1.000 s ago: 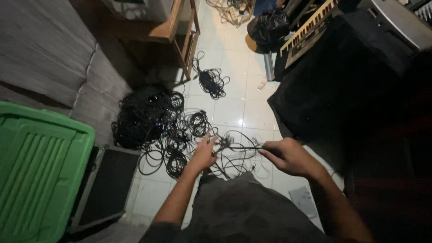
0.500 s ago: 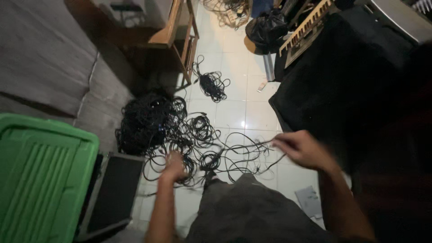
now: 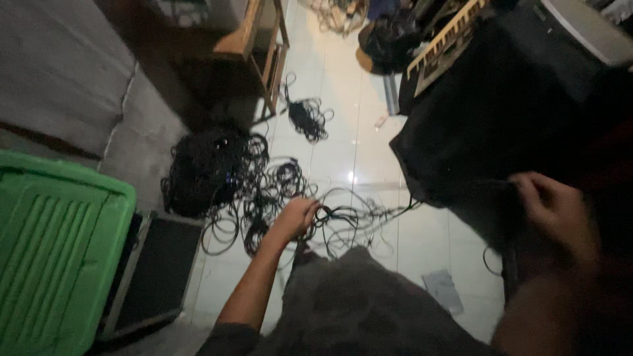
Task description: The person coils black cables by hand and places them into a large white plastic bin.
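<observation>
Gripping a black cable (image 3: 343, 214) down by the tangled pile (image 3: 231, 178) on the white tile floor (image 3: 343, 145), the left hand (image 3: 298, 217) is closed around it. Right hand (image 3: 557, 211), raised well apart, looks curled on the cable's other end, kinda blurry though.

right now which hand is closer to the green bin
Left. The left hand is low over the tangled cables, a short way right of the green bin. The right hand is raised at the far right.
</observation>
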